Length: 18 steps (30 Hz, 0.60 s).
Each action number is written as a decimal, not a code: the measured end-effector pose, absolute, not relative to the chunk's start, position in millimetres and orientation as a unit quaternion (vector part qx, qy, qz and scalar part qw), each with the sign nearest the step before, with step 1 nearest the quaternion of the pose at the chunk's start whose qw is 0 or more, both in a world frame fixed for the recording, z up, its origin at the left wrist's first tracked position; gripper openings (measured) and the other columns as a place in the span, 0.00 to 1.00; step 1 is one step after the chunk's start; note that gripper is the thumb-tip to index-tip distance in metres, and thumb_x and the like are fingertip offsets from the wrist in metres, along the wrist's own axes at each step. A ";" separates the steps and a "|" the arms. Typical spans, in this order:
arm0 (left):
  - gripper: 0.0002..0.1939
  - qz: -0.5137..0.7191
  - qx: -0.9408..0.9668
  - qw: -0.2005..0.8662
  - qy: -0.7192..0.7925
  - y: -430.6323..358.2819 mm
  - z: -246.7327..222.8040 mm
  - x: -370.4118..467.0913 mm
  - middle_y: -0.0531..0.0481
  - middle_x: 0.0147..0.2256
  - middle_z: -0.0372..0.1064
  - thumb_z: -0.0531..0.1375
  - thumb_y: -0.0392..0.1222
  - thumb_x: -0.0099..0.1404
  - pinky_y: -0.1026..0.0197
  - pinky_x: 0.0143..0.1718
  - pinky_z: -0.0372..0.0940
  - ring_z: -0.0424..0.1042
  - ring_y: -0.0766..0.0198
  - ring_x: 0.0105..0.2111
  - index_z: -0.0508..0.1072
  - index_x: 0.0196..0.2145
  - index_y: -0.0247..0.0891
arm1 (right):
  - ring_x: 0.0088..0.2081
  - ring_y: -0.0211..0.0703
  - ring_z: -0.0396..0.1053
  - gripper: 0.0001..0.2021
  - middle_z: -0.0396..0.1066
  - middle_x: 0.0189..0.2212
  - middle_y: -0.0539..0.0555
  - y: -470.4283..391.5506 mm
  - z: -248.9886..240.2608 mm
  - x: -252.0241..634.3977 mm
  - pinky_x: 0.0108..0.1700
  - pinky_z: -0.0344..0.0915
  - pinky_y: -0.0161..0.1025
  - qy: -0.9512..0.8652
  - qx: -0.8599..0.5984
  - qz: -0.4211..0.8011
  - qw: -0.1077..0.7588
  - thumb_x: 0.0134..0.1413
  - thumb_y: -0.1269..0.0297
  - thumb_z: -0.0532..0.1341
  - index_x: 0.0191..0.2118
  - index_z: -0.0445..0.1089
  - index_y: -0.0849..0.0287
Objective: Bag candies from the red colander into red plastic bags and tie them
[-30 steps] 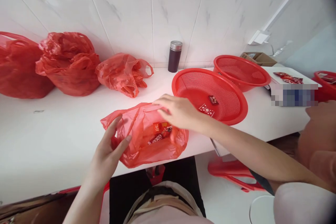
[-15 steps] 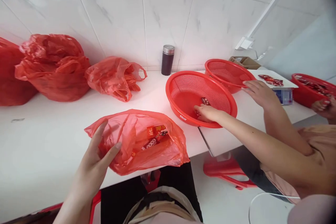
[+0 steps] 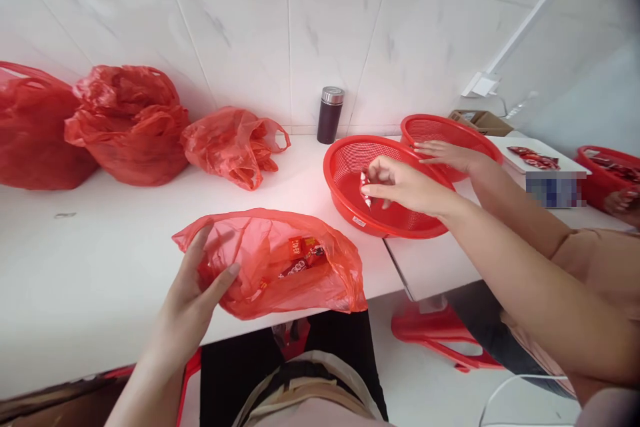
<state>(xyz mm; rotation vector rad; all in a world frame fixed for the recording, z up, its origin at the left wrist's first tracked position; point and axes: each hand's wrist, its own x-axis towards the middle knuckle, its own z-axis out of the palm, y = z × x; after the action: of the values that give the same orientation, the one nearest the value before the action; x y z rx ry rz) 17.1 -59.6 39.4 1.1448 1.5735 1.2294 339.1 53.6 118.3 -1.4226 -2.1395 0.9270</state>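
Observation:
My left hand (image 3: pixel 197 293) grips the left edge of a red plastic bag (image 3: pixel 260 297), its thumb apart from the fingers. The bag lies on the table with its mouth open toward me. Inside are several small wrapped snack packets (image 3: pixel 300 260) in red and brown. My right hand (image 3: pixel 393 183) is over the near red plastic basket (image 3: pixel 340 203), pinching a small red-and-white wrapped packet (image 3: pixel 366 190) between thumb and fingers. My right wrist and forearm cover part of the basket's right side.
Another person's hand (image 3: pixel 445 155) reaches over the rear red basket (image 3: pixel 475 133). Full red bags (image 3: pixel 127 140) and a crumpled bag (image 3: pixel 225 147) stand left. A dark thermos (image 3: pixel 331 117) stands by the wall. A white tray (image 3: pixel 575 163) bears packets; a red stool (image 3: pixel 440 333) stands below.
My right hand has risen from the basket's bottom, now with a packet in its fingers. The other person's hand has moved left. My left hand keeps its hold on the bag.

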 end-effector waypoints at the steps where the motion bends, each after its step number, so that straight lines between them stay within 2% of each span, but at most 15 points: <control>1: 0.43 0.487 0.455 0.413 0.621 -59.5 40.3 17.7 0.43 0.62 0.61 0.65 0.53 0.57 0.55 0.43 0.72 0.74 0.57 0.43 0.53 0.67 0.53 | 0.37 0.42 0.73 0.14 0.73 0.40 0.54 41.6 125.4 324.2 0.36 0.70 0.39 -0.774 -0.459 0.370 0.231 0.58 0.53 0.59 0.46 0.62 0.53; 3: 0.44 0.487 0.456 0.417 0.617 -59.6 42.5 19.2 0.44 0.63 0.60 0.66 0.53 0.57 0.54 0.43 0.72 0.73 0.55 0.45 0.53 0.67 0.53 | 0.34 0.40 0.72 0.15 0.73 0.40 0.52 18.3 132.5 291.7 0.36 0.69 0.38 -0.804 -0.384 0.391 0.232 0.57 0.54 0.61 0.46 0.63 0.53; 5: 0.45 0.484 0.458 0.413 0.621 -60.5 44.3 20.2 0.45 0.63 0.60 0.66 0.53 0.57 0.51 0.45 0.72 0.72 0.53 0.47 0.51 0.67 0.54 | 0.35 0.41 0.71 0.12 0.74 0.42 0.53 2.7 128.4 260.9 0.37 0.66 0.39 -0.846 -0.381 0.320 0.194 0.58 0.59 0.62 0.46 0.65 0.53; 7: 0.45 0.478 0.460 0.395 0.636 -62.1 44.8 19.4 0.48 0.63 0.60 0.65 0.54 0.57 0.48 0.52 0.68 0.70 0.52 0.51 0.50 0.67 0.57 | 0.38 0.42 0.71 0.08 0.73 0.45 0.53 1.2 118.5 243.2 0.39 0.65 0.40 -0.875 -0.383 0.233 0.182 0.60 0.61 0.59 0.44 0.68 0.53; 10: 0.43 0.471 0.463 0.378 0.649 -64.9 43.6 15.1 0.50 0.63 0.60 0.65 0.54 0.57 0.48 0.56 0.64 0.66 0.50 0.55 0.53 0.67 0.57 | 0.37 0.41 0.71 0.08 0.74 0.45 0.50 27.2 109.0 256.9 0.41 0.66 0.40 -0.869 -0.412 0.163 0.219 0.63 0.58 0.56 0.42 0.69 0.51; 11: 0.43 0.469 0.465 0.378 0.649 -65.9 43.2 13.5 0.50 0.63 0.60 0.65 0.53 0.57 0.49 0.55 0.65 0.67 0.50 0.55 0.54 0.66 0.56 | 0.37 0.41 0.71 0.08 0.74 0.43 0.49 41.1 108.7 271.7 0.41 0.66 0.41 -0.856 -0.442 0.142 0.226 0.63 0.57 0.55 0.43 0.69 0.50; 12: 0.42 0.466 0.468 0.380 0.647 -67.0 43.0 12.2 0.50 0.63 0.60 0.65 0.53 0.57 0.50 0.53 0.67 0.68 0.51 0.53 0.54 0.66 0.56 | 0.42 0.44 0.71 0.09 0.74 0.45 0.51 56.2 109.5 290.2 0.45 0.66 0.42 -0.841 -0.488 0.107 0.207 0.63 0.58 0.54 0.45 0.69 0.50; 14: 0.40 0.460 0.482 0.369 0.648 -69.5 43.3 10.3 0.50 0.63 0.60 0.64 0.53 0.58 0.53 0.49 0.69 0.71 0.53 0.48 0.55 0.66 0.56 | 0.48 0.52 0.70 0.12 0.73 0.49 0.57 86.6 113.8 332.8 0.47 0.65 0.47 -0.800 -0.588 0.059 0.103 0.60 0.61 0.57 0.48 0.69 0.54; 16: 0.38 0.452 0.495 0.340 0.659 -72.5 44.4 9.4 0.50 0.61 0.62 0.63 0.54 0.59 0.55 0.47 0.70 0.74 0.57 0.43 0.58 0.65 0.55 | 0.52 0.56 0.68 0.15 0.72 0.51 0.61 112.2 120.6 374.7 0.49 0.65 0.48 -0.754 -0.653 0.067 -0.008 0.56 0.61 0.61 0.48 0.71 0.56; 18: 0.36 0.438 0.500 0.317 0.677 -75.8 45.7 8.5 0.50 0.55 0.69 0.62 0.56 0.59 0.56 0.42 0.71 0.73 0.61 0.34 0.61 0.64 0.54 | 0.55 0.56 0.66 0.12 0.72 0.51 0.59 130.3 127.2 408.0 0.51 0.64 0.47 -0.751 -0.656 0.072 -0.028 0.55 0.60 0.62 0.45 0.73 0.54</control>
<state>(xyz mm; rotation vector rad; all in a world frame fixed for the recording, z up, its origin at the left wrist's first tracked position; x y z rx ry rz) 8.5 -75.8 45.7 1.3147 1.7813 1.1516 408.0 130.3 127.2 -2.0977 -2.4033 0.2302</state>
